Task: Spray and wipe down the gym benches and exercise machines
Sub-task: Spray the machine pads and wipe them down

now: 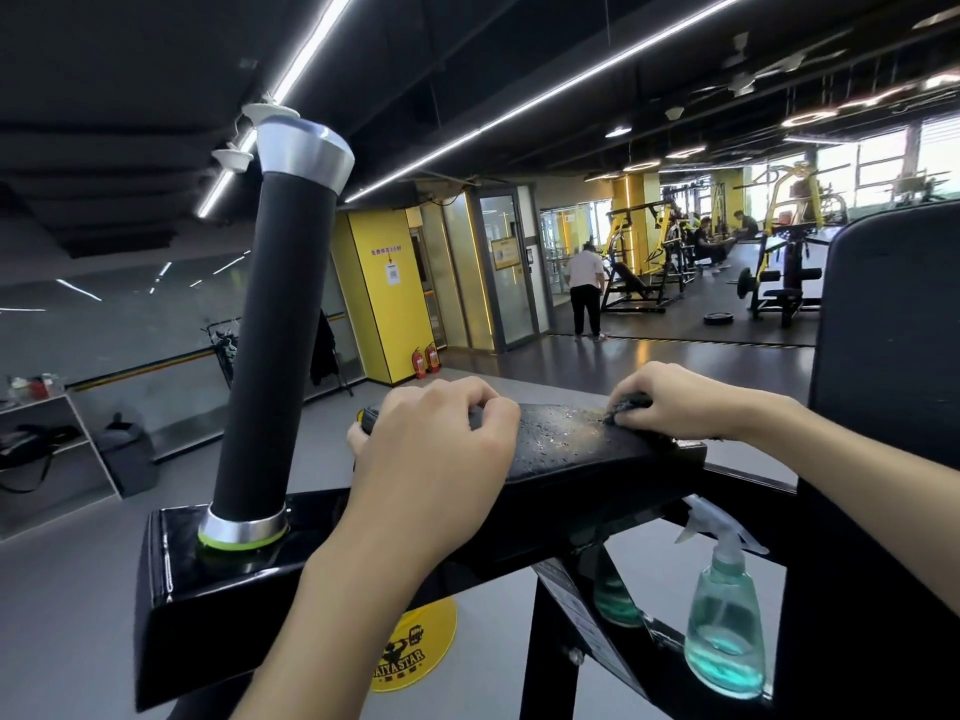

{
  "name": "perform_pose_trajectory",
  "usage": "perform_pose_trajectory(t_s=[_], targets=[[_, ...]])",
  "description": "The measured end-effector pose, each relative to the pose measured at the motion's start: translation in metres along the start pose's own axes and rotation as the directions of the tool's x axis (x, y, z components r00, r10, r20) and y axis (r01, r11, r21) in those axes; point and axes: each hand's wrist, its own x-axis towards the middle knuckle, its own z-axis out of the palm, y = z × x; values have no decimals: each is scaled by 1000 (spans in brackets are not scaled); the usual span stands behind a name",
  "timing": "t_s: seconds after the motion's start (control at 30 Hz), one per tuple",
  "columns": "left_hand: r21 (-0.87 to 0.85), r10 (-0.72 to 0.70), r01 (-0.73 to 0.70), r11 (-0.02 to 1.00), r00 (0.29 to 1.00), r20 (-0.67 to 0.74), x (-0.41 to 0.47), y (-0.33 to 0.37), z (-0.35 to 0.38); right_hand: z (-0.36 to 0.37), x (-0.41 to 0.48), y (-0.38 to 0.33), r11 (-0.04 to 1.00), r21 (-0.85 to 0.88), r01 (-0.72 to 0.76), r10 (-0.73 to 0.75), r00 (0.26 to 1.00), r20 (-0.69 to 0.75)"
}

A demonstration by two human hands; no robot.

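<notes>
L hand (431,449) on left end of pad (566,444): fingers curled over top edge, thumb wrapped round the end, firm grip on pad. R hand (691,402) at right end of same pad, fingers bunched tight, pinching dark cloth (632,401) and pressing it to pad surface. Only a small bit of cloth shows past the fingertips. Pad top is wet: droplets spread btwn the two hands, thickest near cloth. Pad is black, sits on black machine frame (218,579). Bottle (724,621) w/ white trigger is at frame rail below R forearm, lower right, upright, well apart from both hands; clear body, teal liquid in bottom part. Grip post (275,330), black w/ silver caps, rises from frame left of L hand, tilted slightly right. Black backrest (893,314) at right edge, behind R hand. Bkgd: round yellow logo (410,652) on floor under frame, person (587,288) in white top standing near yellow/black machines, 2 red extinguishers (426,358) by yellow wall.
</notes>
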Motion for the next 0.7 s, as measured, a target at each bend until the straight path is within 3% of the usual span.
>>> perform_pose_trajectory(t_s=[0.17, 0.37, 0.5, 0.57, 0.7], targets=[[-10, 2, -2, 1000, 1000, 1, 0, 0, 0, 8, 14, 19, 988, -84, -128, 125, 991, -37], [-22, 7, -7, 1000, 1000, -9, 0, 0, 0, 2, 11, 1, 998, 58, -29, 28, 999, 24], [-28, 7, -7, 1000, 1000, -2, -1, 1, 0, 11, 24, 10, 984, -105, -145, 142, 989, -29], [-23, 2, -2, 1000, 1000, -3, -1, 1, -1, 11, 28, 0, 981, -167, -102, 98, 995, -31], [-15, 8, -9, 1000, 1000, -8, 0, 0, 0, 8, 29, -10, 996, -91, 10, -10, 1000, 1]])
